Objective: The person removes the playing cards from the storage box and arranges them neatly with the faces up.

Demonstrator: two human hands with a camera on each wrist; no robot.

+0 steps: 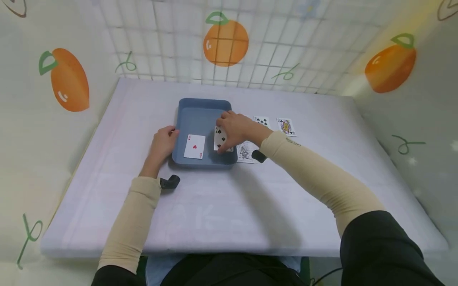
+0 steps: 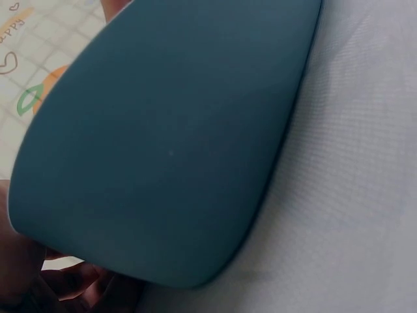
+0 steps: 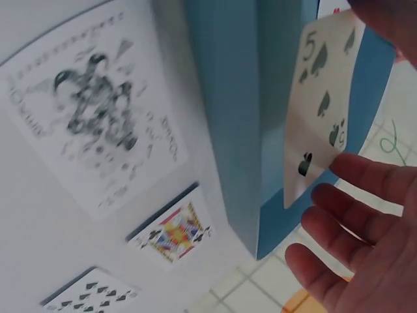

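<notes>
My left hand grips the left rim of a blue rectangular tray, with its curled fingers by the tray's end in the left wrist view. Over the tray's right side, my right hand pinches a five of spades between thumb and index finger. The other fingers are spread and slightly bent. That card is tilted above the tray floor, partly covered by the hand in the head view. An ace of hearts lies face up in the tray's near left part.
Right of the tray, a black-and-white joker lies face up on the white-covered table. Farther back are a black-suited number card and a face card. A white grid panel stands behind the table.
</notes>
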